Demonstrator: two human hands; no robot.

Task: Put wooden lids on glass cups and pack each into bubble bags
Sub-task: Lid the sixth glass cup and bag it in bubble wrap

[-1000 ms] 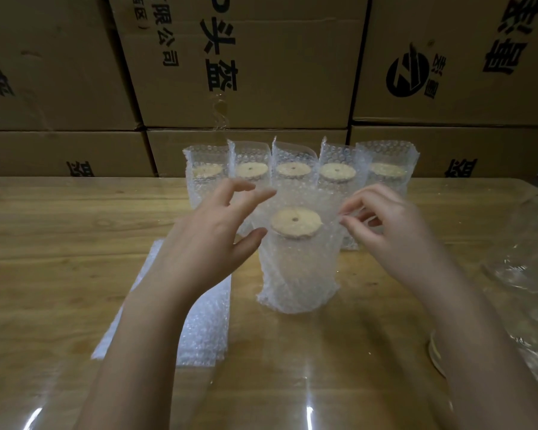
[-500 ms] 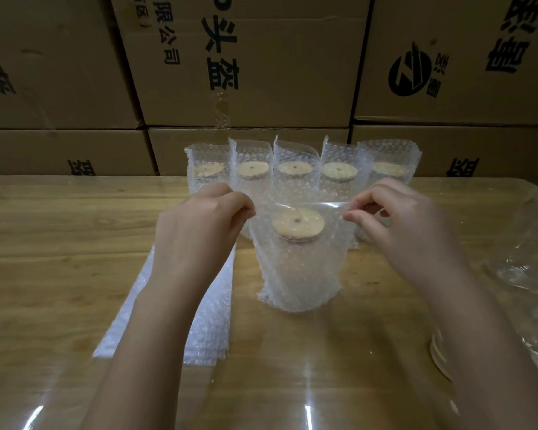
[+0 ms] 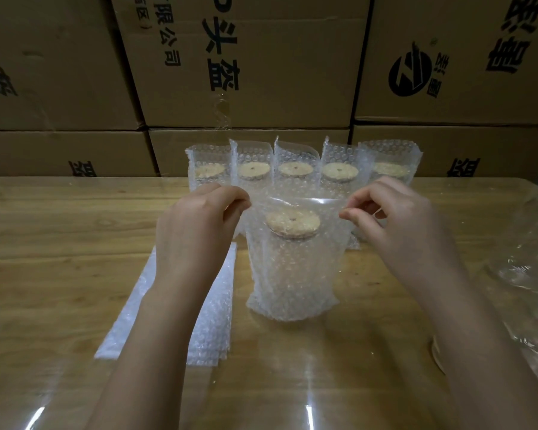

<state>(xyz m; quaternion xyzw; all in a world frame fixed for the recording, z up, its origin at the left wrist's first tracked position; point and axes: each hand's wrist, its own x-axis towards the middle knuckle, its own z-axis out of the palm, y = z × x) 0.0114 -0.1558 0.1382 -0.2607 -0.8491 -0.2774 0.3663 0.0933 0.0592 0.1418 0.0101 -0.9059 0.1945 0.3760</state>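
Two corners of the bubble bag (image 3: pixel 292 299) are pinched in a narrow grip, by left hand (image 3: pixel 196 231) and right hand (image 3: pixel 401 225). The lidded cup (image 3: pixel 292 252) is bagged, just before the packed row (image 3: pixel 295 170). Judged next: mouth to be folded shut.

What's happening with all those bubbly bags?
A person is packing lidded cups. The left hand and right hand each pinch the top edge of the front bubble bag, upright on the table, with a wooden lid showing inside. Five bagged cups stand in a row behind; flat bags lie stacked at the left.
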